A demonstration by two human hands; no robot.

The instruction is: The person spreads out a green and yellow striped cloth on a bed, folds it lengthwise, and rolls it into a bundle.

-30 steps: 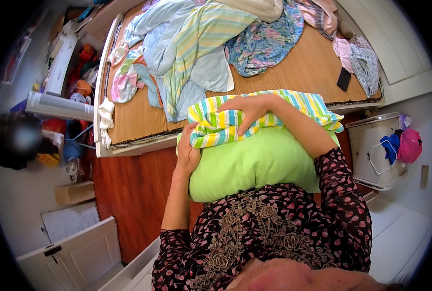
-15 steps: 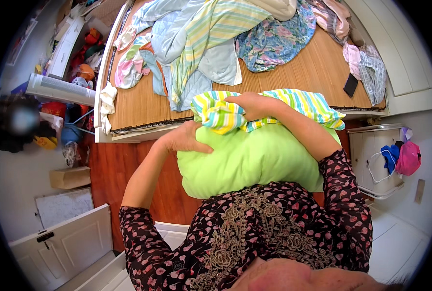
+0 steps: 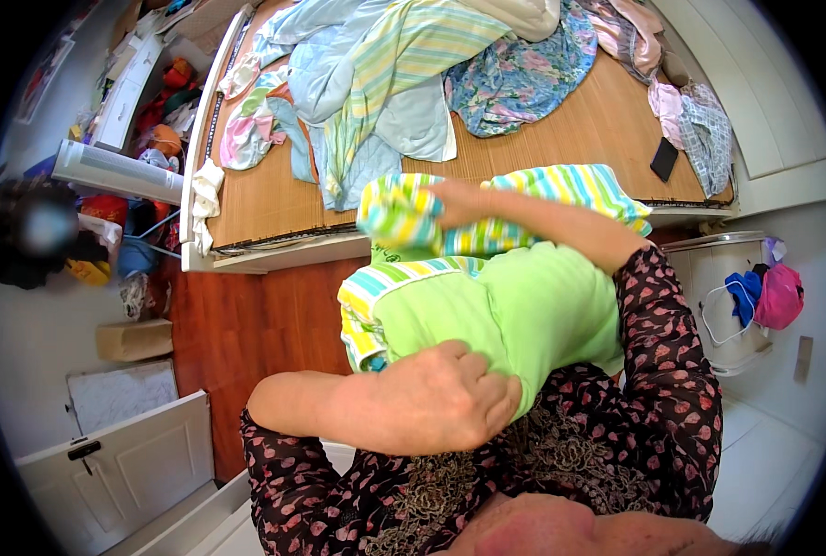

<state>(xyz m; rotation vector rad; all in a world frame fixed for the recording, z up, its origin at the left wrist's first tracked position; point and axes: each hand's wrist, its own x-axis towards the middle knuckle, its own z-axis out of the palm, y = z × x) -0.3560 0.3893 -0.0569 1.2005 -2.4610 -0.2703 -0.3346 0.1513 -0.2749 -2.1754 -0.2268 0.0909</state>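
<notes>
A puffy lime-green pillow (image 3: 543, 296) with yellow, white and blue striped fabric (image 3: 571, 190) along its far side rests against my body. Near my chest, my left hand (image 3: 450, 398) is closed in a fist around a bunched fold of the green cloth. Out at the far left corner, my right hand (image 3: 457, 206) grips the striped fabric, its fingers partly blurred. My right forearm lies across the pillow's far side. A striped border also shows along the pillow's left edge. What lies inside the folds is hidden.
Beyond the pillow stands a bed with a brown slatted mat (image 3: 533, 153). On it lie a pale blue quilt (image 3: 418, 120), a blue floral cloth (image 3: 524, 83), a black phone (image 3: 664, 159) and several garments. A small cabinet (image 3: 710, 269) stands at the right, an open white door (image 3: 126, 463) lower left.
My left hand has moved from the pillow's far left edge in toward my body, pulling green cloth with it. The striped border on the left is now exposed. The right hand shifted slightly left.
</notes>
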